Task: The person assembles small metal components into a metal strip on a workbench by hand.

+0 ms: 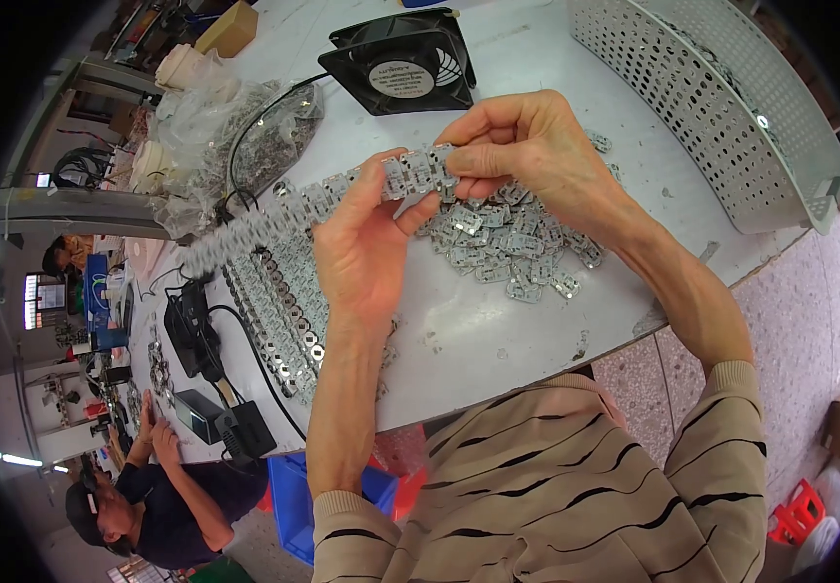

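A long strip of small flat silvery metal plates (315,200) runs leftward across my left hand (367,243), which grips it between thumb and fingers. The far left part of the strip is blurred. At the strip's right end, my right hand (537,160) pinches a small plate (442,167) between thumb and forefinger; whether that plate is joined to the strip I cannot tell. Below my right hand lies a loose pile of similar metal plates (512,248). Left of my left forearm, more linked strips (269,306) lie side by side on the table.
A black fan (401,66) stands at the back, its cable trailing left. At the right is a perforated grey basket (692,102). Plastic bags of small parts (264,126) sit back left; black power adapters (245,432) lie front left. Another person (167,505) works at the far left.
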Action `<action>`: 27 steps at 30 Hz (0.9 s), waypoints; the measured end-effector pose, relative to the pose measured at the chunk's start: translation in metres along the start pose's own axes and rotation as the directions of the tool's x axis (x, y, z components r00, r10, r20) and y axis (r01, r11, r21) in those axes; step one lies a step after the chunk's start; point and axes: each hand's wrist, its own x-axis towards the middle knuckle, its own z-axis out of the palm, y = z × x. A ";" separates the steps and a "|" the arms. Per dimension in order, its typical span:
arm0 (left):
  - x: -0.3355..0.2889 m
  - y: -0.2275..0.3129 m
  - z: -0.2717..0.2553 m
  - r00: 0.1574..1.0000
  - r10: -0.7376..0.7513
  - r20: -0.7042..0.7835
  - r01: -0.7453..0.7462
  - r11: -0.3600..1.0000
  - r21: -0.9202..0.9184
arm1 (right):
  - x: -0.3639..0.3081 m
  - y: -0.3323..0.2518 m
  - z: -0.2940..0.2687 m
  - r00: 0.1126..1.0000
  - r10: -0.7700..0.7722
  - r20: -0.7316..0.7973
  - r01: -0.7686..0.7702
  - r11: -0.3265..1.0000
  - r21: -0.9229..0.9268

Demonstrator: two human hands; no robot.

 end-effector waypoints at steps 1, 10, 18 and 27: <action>0.000 0.001 0.000 1.000 0.008 0.005 -0.009 0.999 0.039 | 0.002 0.002 -0.002 1.000 0.001 0.008 -0.001 1.000 0.000; 0.002 -0.009 -0.011 1.000 0.012 0.003 -0.012 1.000 -0.021 | 0.005 0.017 0.003 0.989 0.124 0.075 -0.138 0.963 0.233; 0.001 -0.001 -0.007 0.998 0.027 0.048 -0.026 0.999 -0.040 | 0.005 0.006 -0.003 0.996 0.092 0.022 -0.094 0.985 0.145; 0.002 -0.003 0.002 0.987 0.142 0.077 -0.157 0.958 0.239 | 0.009 0.009 -0.006 0.988 0.153 0.029 -0.155 0.983 0.103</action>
